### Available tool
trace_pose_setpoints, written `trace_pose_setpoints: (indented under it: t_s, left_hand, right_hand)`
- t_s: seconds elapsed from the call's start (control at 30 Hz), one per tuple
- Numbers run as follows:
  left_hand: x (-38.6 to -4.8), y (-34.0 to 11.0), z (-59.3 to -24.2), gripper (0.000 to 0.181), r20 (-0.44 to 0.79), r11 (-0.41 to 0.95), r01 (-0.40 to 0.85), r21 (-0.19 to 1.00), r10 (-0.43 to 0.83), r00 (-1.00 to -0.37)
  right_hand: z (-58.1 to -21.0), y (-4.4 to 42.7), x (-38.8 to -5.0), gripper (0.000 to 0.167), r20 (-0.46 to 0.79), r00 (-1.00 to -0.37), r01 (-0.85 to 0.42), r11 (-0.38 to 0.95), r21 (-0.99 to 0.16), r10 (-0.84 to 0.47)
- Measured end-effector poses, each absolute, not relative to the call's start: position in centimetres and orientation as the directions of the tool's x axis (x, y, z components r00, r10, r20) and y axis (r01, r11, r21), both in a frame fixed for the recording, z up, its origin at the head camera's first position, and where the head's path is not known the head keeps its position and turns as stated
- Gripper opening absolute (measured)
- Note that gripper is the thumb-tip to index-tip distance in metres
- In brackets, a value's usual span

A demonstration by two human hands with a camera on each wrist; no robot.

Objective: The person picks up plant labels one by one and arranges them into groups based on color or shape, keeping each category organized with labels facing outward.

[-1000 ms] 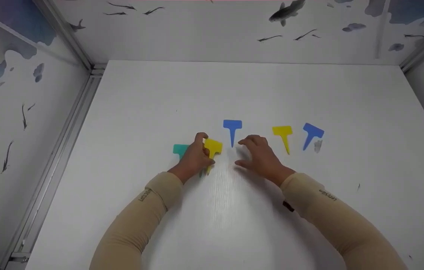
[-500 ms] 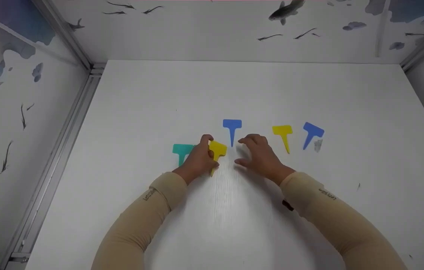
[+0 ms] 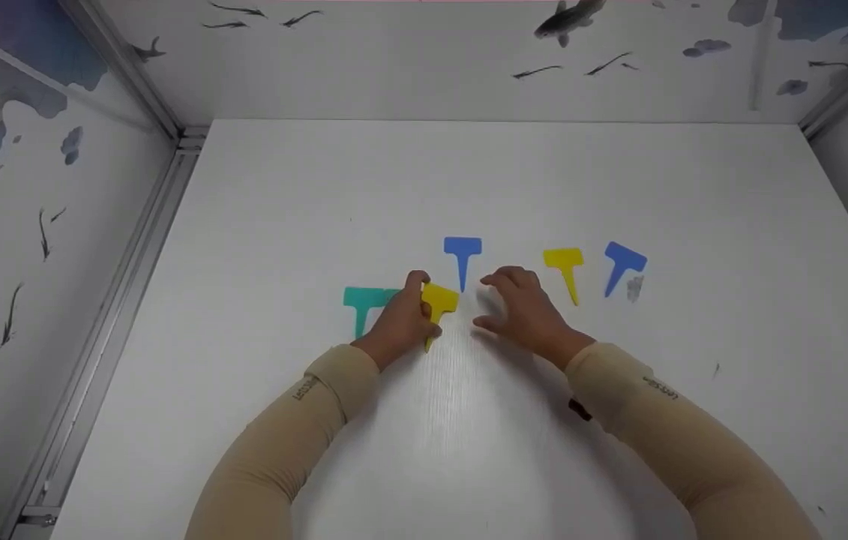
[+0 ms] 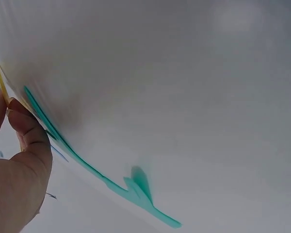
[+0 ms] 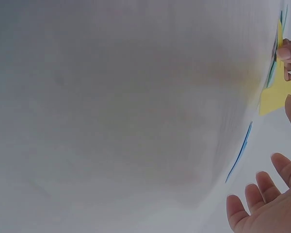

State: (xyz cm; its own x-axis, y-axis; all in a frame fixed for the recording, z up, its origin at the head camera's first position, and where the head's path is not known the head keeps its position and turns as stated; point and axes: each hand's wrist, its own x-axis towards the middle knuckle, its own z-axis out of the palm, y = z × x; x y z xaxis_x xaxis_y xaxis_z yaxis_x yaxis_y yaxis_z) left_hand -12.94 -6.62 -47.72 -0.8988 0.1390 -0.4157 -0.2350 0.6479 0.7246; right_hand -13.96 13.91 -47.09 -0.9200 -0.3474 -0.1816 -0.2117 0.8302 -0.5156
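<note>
With the left grip [image 3: 403,319] pinching a yellow tag [image 3: 441,300], a teal tag [image 3: 361,298] left of that grip and a blue tag [image 3: 462,246] beyond it, the right grip [image 3: 530,311] is relaxed and empty; positioning the yellow tag seems in hand, the next move probably calling for a steady release.

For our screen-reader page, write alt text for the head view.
A person's left hand holds a T-shaped yellow tag at a white table; the right hand, holding nothing, is beside it. At least one teal tag is partly hidden by the left hand; a blue tag lies beyond the hands, another yellow tag and another blue tag farther right.
</note>
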Motion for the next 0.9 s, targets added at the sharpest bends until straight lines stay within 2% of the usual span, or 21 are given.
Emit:
trace_pose_setpoints:
  t_s: [0.23, 0.67, 0.9]
  left_hand:
    - [-12.77, -6.30, -47.86, 0.075, -0.390, 0.630, -0.214, 0.746, 0.153, -0.908]
    - [-12.50, -6.17, -47.70, 0.073, -0.392, 0.673, -0.210, 0.710, 0.129, -0.911]
    - [-12.48, -6.00, -47.87, 0.071, -0.359, 0.697, -0.162, 0.699, 0.146, -0.922]
  right_hand:
    - [-47.12, 14.38, -13.83, 0.063, -0.173, -0.924, -0.217, 0.840, -0.497, -0.341]
    - [-47.23, 14.54, -13.79, 0.063, -0.192, -0.927, -0.190, 0.846, -0.499, -0.322]
    - [-47.19, 14.55, -13.74, 0.063, -0.192, -0.928, -0.192, 0.850, -0.490, -0.320]
